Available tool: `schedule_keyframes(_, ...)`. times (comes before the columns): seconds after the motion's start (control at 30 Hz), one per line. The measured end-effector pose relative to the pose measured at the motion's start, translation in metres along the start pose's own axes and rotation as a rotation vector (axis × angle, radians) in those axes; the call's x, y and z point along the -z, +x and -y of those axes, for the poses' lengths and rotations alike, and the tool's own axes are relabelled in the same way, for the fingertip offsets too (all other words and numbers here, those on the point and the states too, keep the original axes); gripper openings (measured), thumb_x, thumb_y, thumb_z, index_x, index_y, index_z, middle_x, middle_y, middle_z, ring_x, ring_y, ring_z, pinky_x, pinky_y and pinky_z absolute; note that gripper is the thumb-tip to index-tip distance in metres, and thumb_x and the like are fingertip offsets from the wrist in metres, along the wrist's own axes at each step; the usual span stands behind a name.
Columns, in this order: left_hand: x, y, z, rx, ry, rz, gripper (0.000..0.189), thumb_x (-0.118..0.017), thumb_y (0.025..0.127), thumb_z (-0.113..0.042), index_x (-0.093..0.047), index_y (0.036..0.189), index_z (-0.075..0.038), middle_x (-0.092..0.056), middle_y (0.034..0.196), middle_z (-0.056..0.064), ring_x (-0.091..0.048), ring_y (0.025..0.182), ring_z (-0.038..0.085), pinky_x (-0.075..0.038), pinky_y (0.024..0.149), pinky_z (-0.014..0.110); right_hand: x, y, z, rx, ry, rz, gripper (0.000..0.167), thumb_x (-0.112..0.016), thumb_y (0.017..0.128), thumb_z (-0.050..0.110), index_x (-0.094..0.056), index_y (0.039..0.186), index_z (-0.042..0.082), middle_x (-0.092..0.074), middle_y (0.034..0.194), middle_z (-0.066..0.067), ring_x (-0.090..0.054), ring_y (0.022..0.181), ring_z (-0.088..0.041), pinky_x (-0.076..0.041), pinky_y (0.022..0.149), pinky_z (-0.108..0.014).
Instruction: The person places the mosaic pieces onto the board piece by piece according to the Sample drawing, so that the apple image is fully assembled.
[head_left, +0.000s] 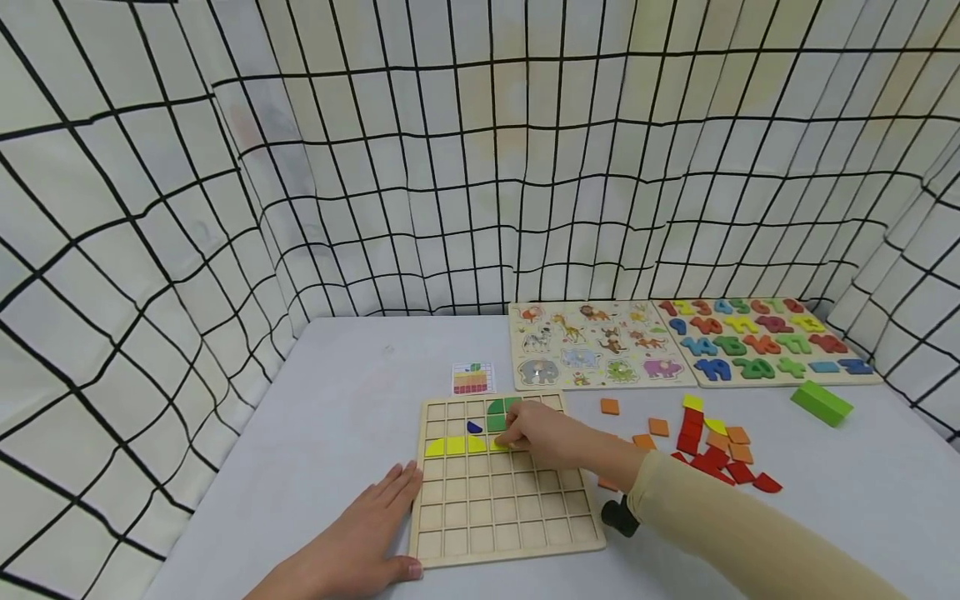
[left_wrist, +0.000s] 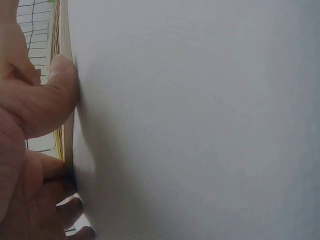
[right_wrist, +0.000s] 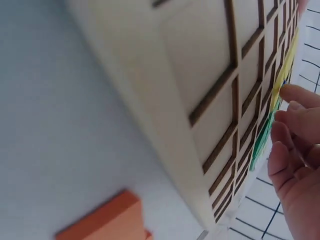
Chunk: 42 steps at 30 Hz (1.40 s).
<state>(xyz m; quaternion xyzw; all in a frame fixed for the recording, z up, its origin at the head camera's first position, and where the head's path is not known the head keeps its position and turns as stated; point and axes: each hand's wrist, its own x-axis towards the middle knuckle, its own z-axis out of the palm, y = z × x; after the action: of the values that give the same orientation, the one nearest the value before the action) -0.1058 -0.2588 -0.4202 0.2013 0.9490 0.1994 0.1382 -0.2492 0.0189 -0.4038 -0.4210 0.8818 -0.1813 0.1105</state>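
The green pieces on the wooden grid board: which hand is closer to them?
Right. The right hand is just beside the green pieces, at a yellow piece; the left hand is farther off, at the left edge of the wooden grid board.

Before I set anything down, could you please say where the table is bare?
The table is bare left of the card and grid board, beyond the left hand. Right of the board, red tiles and orange tiles crowd it.

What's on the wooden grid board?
Green pieces, one dark blue piece, yellow pieces. In the head view, the right hand covers part of the board, upper right; anything beneath is hidden there.
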Motion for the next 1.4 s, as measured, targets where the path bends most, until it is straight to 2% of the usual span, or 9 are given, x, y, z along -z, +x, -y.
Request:
schedule_keyframes(0.1,-0.001,0.0,0.001,-0.004,0.0,0.0,0.105,-0.079,0.083,-0.047,-0.027,0.157,0.008,-0.024,0.167,0.024,-0.018,0.156,0.045,-0.026,0.117,0.07,0.008,-0.013,-0.011,0.0,0.032,-0.043,0.029,-0.061,0.099,-0.004,-0.076,0.121,0.007,-0.066,0.112,-0.009,-0.063,0.096,-0.019,-0.055,0.079,-0.024)
schedule_keyframes(0.2,0.0,0.0,0.0,-0.006,-0.001,0.003,0.105,-0.078,0.084,-0.047,-0.026,0.158,0.007,-0.023,0.168,0.024,-0.018,0.156,0.045,-0.026,0.117,0.07,0.023,-0.032,-0.034,-0.085,0.094,-0.118,0.028,-0.061,0.099,-0.002,-0.075,0.122,0.004,-0.07,0.114,-0.009,-0.066,0.101,-0.022,-0.058,0.082,-0.028)
schedule_keyframes(0.43,0.003,0.002,-0.003,0.013,0.021,0.012,0.104,-0.08,0.083,-0.045,-0.028,0.157,0.007,-0.024,0.167,0.024,-0.018,0.156,0.045,-0.026,0.118,0.069,0.059,-0.094,-0.12,-0.467,0.083,-0.267,0.026,-0.064,0.099,0.007,-0.071,0.123,-0.002,-0.072,0.113,-0.018,-0.064,0.098,-0.027,-0.059,0.085,-0.042)
schedule_keyframes(0.53,0.004,0.002,-0.003,0.019,0.023,0.015,0.104,-0.08,0.083,-0.044,-0.029,0.157,0.008,-0.024,0.167,0.025,-0.018,0.156,0.046,-0.026,0.118,0.069,0.066,-0.117,-0.146,-0.61,0.043,-0.254,0.028,-0.065,0.099,0.009,-0.069,0.122,-0.005,-0.07,0.112,-0.023,-0.062,0.096,-0.031,-0.058,0.087,-0.047)
schedule_keyframes(0.63,0.004,0.002,-0.003,0.016,0.017,0.018,0.104,-0.08,0.083,-0.044,-0.028,0.157,0.009,-0.024,0.167,0.025,-0.018,0.156,0.046,-0.026,0.118,0.07,0.068,-0.131,-0.16,-0.673,0.02,-0.196,0.03,-0.068,0.097,0.013,-0.07,0.119,-0.008,-0.07,0.107,-0.023,-0.061,0.093,-0.031,-0.058,0.086,-0.048)
schedule_keyframes(0.83,0.003,0.002,-0.003,0.018,0.002,0.022,0.106,-0.08,0.082,-0.045,-0.027,0.157,0.009,-0.023,0.167,0.025,-0.017,0.156,0.046,-0.025,0.118,0.07,0.068,-0.137,-0.166,-0.671,-0.011,-0.134,0.029,-0.074,0.093,0.016,-0.071,0.111,-0.007,-0.071,0.099,-0.019,-0.062,0.086,-0.027,-0.059,0.084,-0.047)
schedule_keyframes(1.1,0.001,0.003,-0.002,0.022,-0.019,0.033,0.106,-0.079,0.083,-0.045,-0.026,0.157,0.009,-0.022,0.168,0.025,-0.016,0.156,0.047,-0.026,0.116,0.072,0.066,-0.133,-0.161,-0.694,0.009,-0.195,0.023,-0.075,0.092,0.01,-0.062,0.106,-0.003,-0.065,0.095,-0.017,-0.057,0.084,-0.027,-0.057,0.079,-0.042)
schedule_keyframes(1.23,0.0,0.004,-0.001,0.022,-0.022,0.032,0.107,-0.079,0.083,-0.046,-0.026,0.157,0.009,-0.022,0.167,0.026,-0.017,0.156,0.047,-0.026,0.116,0.072,0.066,-0.12,-0.143,-0.621,0.015,-0.262,0.017,-0.073,0.093,0.007,-0.063,0.104,-0.001,-0.066,0.092,-0.013,-0.057,0.082,-0.024,-0.055,0.076,-0.038)
schedule_keyframes(1.4,0.001,0.003,-0.002,0.027,-0.02,0.022,0.106,-0.08,0.082,-0.045,-0.027,0.157,0.009,-0.023,0.167,0.026,-0.017,0.156,0.047,-0.026,0.117,0.071,0.054,-0.086,-0.101,-0.435,0.071,-0.271,0.005,-0.069,0.095,0.003,-0.069,0.1,0.006,-0.07,0.095,-0.006,-0.06,0.086,-0.02,-0.057,0.079,-0.036)
